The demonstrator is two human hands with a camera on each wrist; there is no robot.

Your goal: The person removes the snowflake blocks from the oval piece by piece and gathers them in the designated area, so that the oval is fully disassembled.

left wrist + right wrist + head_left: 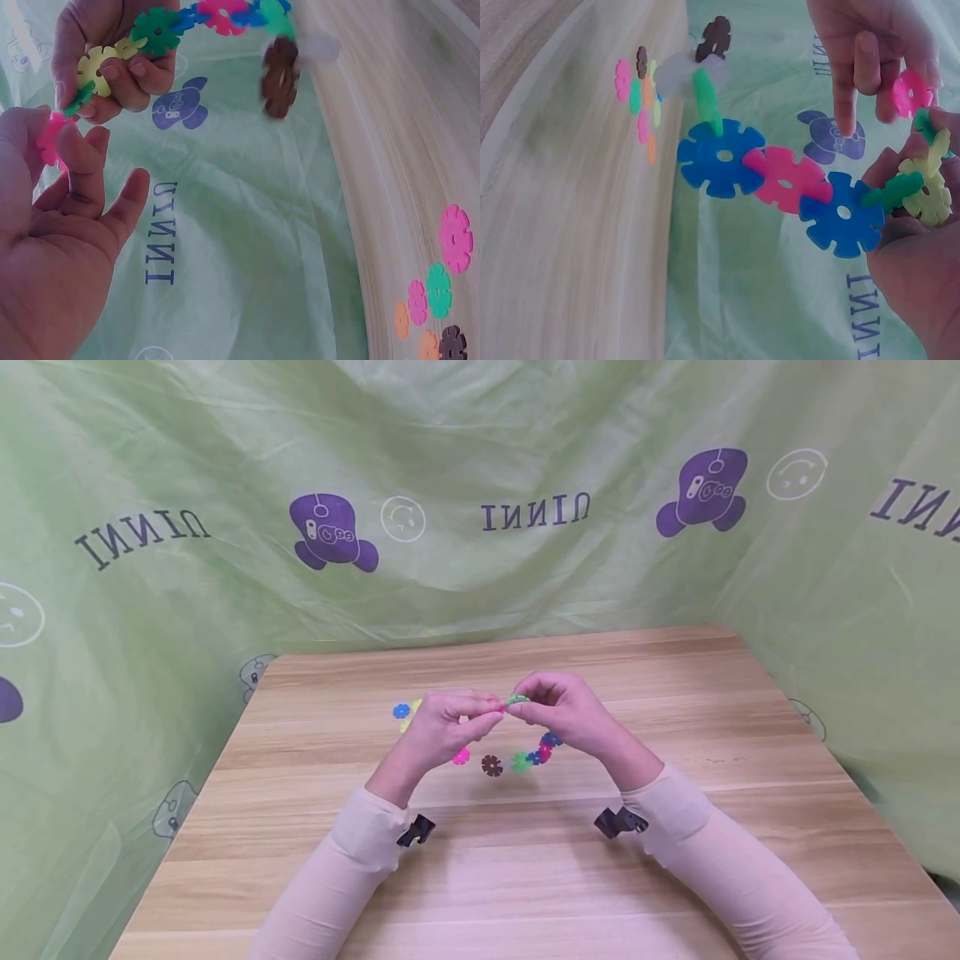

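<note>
**Hands met over a chain of toy discs**

A green printed cloth (480, 460) hung behind the wooden counter (525, 877), where loose notched discs (491, 766) lay scattered. Above them the right hand (566, 710) had its grip clamped on the yellow end of a linked disc chain (780, 176), which trailed off in blue, pink and green, held clear of the counter. Just beside it, the left hand (442, 722) pinched a single pink disc (51, 139) between thumb and fingertip

pink disc (52, 139), multicoloured chain (780, 180), green printed backdrop (480, 460)
</note>
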